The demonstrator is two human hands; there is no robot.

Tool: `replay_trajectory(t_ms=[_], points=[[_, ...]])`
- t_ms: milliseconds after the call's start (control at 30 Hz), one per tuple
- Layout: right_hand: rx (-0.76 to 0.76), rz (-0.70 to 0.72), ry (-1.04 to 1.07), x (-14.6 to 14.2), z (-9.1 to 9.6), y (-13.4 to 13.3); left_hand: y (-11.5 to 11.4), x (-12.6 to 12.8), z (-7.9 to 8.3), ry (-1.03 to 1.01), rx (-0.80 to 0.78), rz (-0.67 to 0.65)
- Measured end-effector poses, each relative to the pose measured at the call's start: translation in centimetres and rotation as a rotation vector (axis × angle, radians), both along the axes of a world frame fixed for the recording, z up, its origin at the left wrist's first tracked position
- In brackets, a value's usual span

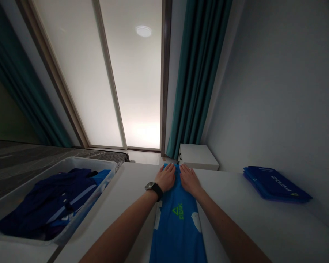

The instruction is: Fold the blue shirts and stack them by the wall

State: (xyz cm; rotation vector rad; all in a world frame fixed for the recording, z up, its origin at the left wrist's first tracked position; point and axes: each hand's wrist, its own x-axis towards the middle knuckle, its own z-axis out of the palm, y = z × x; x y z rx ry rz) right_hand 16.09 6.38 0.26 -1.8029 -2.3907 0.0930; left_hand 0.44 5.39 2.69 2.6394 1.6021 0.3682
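Observation:
A blue shirt (178, 230) with a green logo and white patches lies as a long, narrow folded strip on the white table (126, 197). At its far end my left hand (166, 176), with a dark watch on the wrist, rests flat on the fabric, fingers stretched forward. My right hand (189, 179) lies flat along the right side of the same end, its fingers also extended. Both palms face down and the two hands are close together. The near end of the shirt runs out of the bottom of the view.
A translucent plastic bin (109, 175) with crumpled dark blue clothes (52, 201) stands on the left. Folded blue clothes (276, 184) are stacked at the right by the wall. Beyond the table are a white cabinet (199, 155), teal curtains (200, 73) and frosted sliding doors (137, 91).

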Motion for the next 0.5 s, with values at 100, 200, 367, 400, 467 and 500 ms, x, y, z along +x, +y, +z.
replay_trajectory(t_ms=[100, 200, 367, 400, 467, 500], points=[[-0.022, 0.001, 0.003, -0.1, -0.3, 0.3, 1.2, 0.5, -0.6, -0.002, -0.032, 0.040], [-0.062, -0.031, 0.012, -0.2, -0.7, 0.5, 1.6, 0.3, -1.1, -0.003, -0.070, 0.086], [-0.087, -0.055, 0.031, -0.3, -1.1, 0.6, 1.8, -0.5, -1.8, -0.017, -0.103, 0.176], [-0.088, -0.059, 0.034, -0.3, -1.2, 0.6, 1.9, -0.6, -1.9, -0.020, -0.111, 0.187], [-0.090, -0.063, 0.041, -0.2, -1.2, 0.6, 2.1, -0.7, -2.3, -0.024, -0.131, 0.206], [-0.091, -0.064, 0.044, -0.2, -1.2, 0.6, 2.3, -0.8, -2.4, -0.026, -0.142, 0.214]])
